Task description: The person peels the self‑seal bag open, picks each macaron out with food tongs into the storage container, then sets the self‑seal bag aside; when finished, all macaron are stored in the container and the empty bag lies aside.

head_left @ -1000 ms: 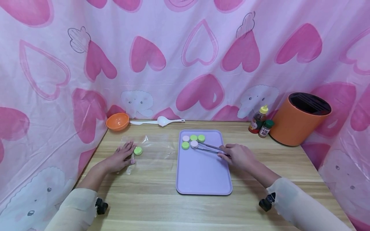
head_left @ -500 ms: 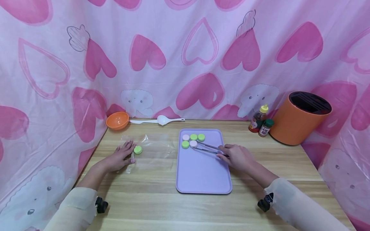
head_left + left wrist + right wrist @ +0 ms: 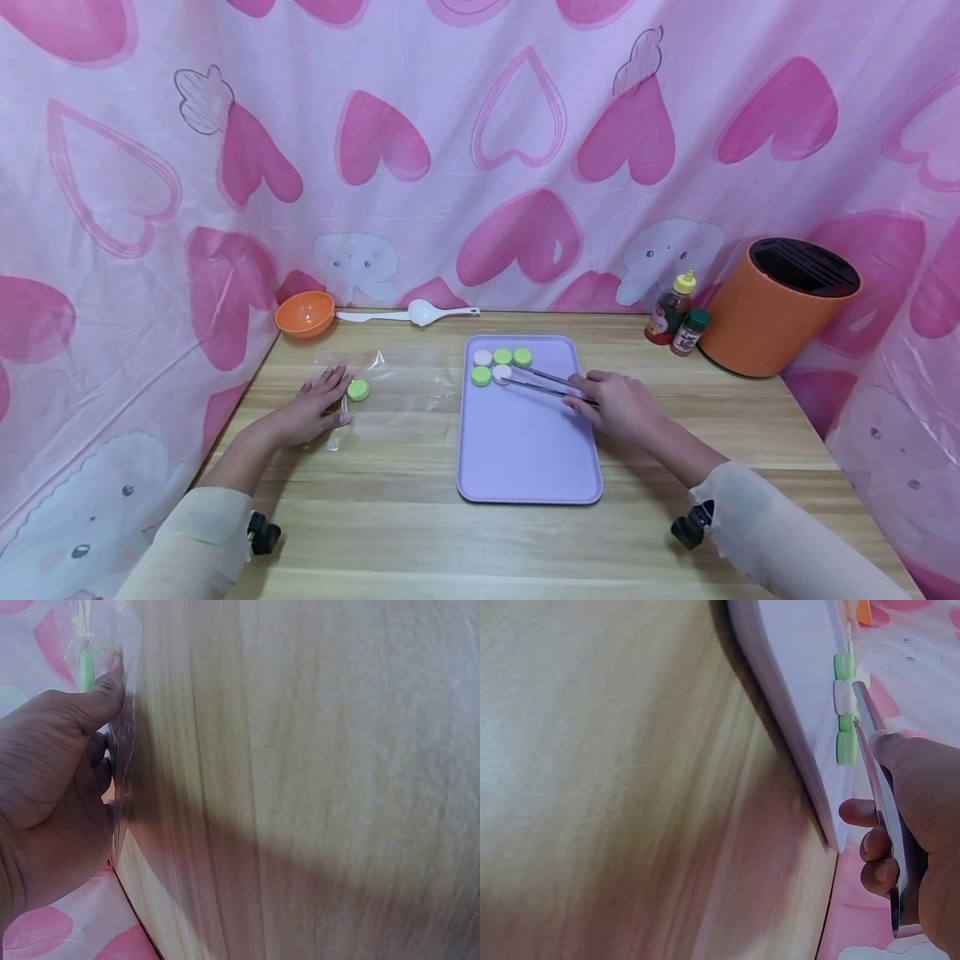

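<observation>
My right hand [image 3: 618, 406] grips metal tongs [image 3: 551, 388] over the lilac tray [image 3: 525, 454]. The tong tips stand at a pale pink macaron [image 3: 499, 372], one tip overlapping its edge in the head view. This macaron [image 3: 844, 697] sits in a cluster on the tray with another pale one [image 3: 482, 358] and several green macarons [image 3: 502, 357]. My left hand [image 3: 309, 410] rests with fingers extended on a clear plastic bag [image 3: 408, 383], at its left end. A single green macaron [image 3: 358, 390] lies at the bag, right beside the left fingers.
An orange bowl [image 3: 304, 315], a white knife [image 3: 371, 317] and a white spoon [image 3: 423, 313] lie along the back left. At the back right stand a yellow-capped bottle [image 3: 667, 315], a green-lidded jar [image 3: 688, 335] and an orange knife block [image 3: 765, 317]. A heart-patterned curtain [image 3: 420, 208] surrounds the table.
The pale pink macaron at the tongs has shifted slightly left, against its neighbours. The right hand then drew slightly back to the right with the tongs. The left hand stays put.
</observation>
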The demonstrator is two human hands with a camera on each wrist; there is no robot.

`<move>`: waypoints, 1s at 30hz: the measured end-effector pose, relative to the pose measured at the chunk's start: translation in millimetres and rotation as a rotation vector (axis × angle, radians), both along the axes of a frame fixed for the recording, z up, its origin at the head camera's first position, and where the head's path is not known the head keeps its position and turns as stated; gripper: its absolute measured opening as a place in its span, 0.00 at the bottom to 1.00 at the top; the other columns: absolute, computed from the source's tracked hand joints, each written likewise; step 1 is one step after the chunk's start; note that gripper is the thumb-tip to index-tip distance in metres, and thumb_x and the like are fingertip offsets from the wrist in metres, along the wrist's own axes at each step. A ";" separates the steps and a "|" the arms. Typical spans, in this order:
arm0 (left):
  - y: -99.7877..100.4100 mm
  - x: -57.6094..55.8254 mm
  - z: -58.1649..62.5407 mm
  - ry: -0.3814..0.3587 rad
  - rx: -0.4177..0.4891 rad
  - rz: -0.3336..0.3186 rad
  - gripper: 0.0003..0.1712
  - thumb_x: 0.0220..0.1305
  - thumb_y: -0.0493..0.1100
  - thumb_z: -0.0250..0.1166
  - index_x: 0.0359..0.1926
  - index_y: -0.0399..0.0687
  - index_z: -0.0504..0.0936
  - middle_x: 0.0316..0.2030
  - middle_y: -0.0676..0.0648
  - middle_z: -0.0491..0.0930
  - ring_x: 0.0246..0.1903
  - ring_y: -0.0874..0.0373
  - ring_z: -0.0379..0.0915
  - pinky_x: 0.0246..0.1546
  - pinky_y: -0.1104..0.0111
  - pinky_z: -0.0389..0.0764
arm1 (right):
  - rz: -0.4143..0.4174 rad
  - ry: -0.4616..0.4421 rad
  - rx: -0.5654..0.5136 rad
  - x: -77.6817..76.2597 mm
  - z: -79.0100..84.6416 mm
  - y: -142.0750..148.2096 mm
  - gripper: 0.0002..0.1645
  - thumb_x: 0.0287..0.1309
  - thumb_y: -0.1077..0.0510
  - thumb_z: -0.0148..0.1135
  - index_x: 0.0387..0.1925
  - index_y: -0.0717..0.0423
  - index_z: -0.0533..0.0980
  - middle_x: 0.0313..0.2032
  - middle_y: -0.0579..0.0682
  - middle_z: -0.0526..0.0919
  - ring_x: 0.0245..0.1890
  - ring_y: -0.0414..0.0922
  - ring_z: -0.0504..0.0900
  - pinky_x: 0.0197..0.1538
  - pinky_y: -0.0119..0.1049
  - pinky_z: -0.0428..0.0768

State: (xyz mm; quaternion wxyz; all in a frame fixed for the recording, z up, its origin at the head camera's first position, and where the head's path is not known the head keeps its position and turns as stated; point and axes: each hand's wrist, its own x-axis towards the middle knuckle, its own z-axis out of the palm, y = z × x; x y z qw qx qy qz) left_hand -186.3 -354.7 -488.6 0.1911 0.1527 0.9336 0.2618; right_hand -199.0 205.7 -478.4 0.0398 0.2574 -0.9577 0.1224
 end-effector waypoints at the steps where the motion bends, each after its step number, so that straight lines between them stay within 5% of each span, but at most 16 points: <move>1: -0.3 0.1 -0.1 0.001 -0.001 0.000 0.50 0.82 0.53 0.65 0.87 0.32 0.50 0.88 0.26 0.37 0.87 0.23 0.26 0.83 0.25 0.30 | -0.003 -0.001 -0.003 -0.1 1.0 -0.6 0.24 0.73 0.42 0.74 0.62 0.49 0.89 0.37 0.47 0.88 0.25 0.38 0.75 0.30 0.33 0.77; 6: -0.7 0.2 0.0 -0.002 -0.007 0.004 0.50 0.82 0.53 0.65 0.87 0.33 0.50 0.88 0.26 0.37 0.87 0.23 0.26 0.83 0.25 0.30 | 0.000 -0.008 0.005 -2.2 8.5 -8.7 0.26 0.73 0.41 0.73 0.64 0.48 0.88 0.43 0.51 0.92 0.31 0.42 0.84 0.38 0.42 0.90; 11: 0.1 0.7 0.3 0.000 -0.013 0.003 0.50 0.82 0.53 0.65 0.87 0.33 0.51 0.88 0.26 0.37 0.87 0.23 0.26 0.83 0.25 0.31 | 0.064 0.019 0.039 -5.7 13.5 -22.9 0.26 0.75 0.40 0.71 0.65 0.49 0.87 0.49 0.55 0.93 0.42 0.50 0.93 0.51 0.53 0.94; 22: -2.0 -1.2 0.1 -0.003 -0.035 -0.001 0.50 0.83 0.53 0.64 0.88 0.34 0.49 0.89 0.27 0.35 0.87 0.25 0.25 0.84 0.27 0.30 | 0.192 0.085 0.102 -11.8 12.8 -63.5 0.24 0.75 0.40 0.71 0.62 0.48 0.89 0.35 0.46 0.88 0.24 0.36 0.74 0.31 0.34 0.83; 30: -0.9 -0.7 0.7 -0.012 -0.045 0.002 0.50 0.83 0.54 0.64 0.88 0.35 0.48 0.89 0.28 0.35 0.87 0.25 0.25 0.84 0.27 0.30 | 0.282 0.141 0.112 -14.5 9.9 -94.8 0.22 0.76 0.40 0.70 0.59 0.48 0.90 0.32 0.45 0.85 0.24 0.39 0.77 0.30 0.37 0.83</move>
